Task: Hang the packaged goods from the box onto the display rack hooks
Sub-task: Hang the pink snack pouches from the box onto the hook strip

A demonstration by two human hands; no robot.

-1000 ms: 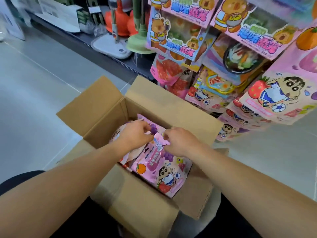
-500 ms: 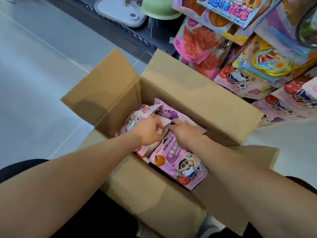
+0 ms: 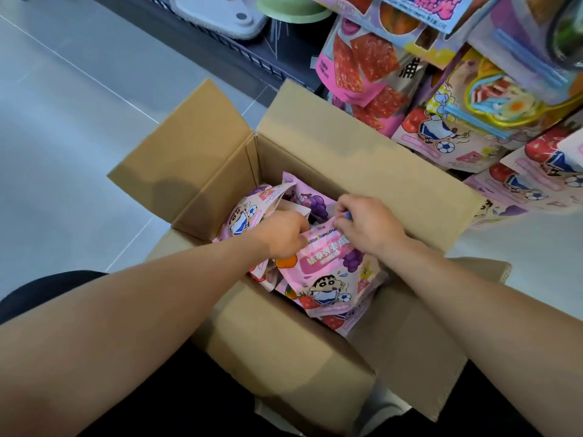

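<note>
Top pink packet lies in the box, long axis running from its top edge at the far side toward the person. Right hand pinches that top edge, so it's nearer w/ the lift. Left hand has fingers curled into the packets beside it; can't tell what it holds. Rack packets hang up-right.

Pale grey tiled floor with thin grout lines, open brown cardboard box standing on it; dark low shelf base along its far edge
</note>
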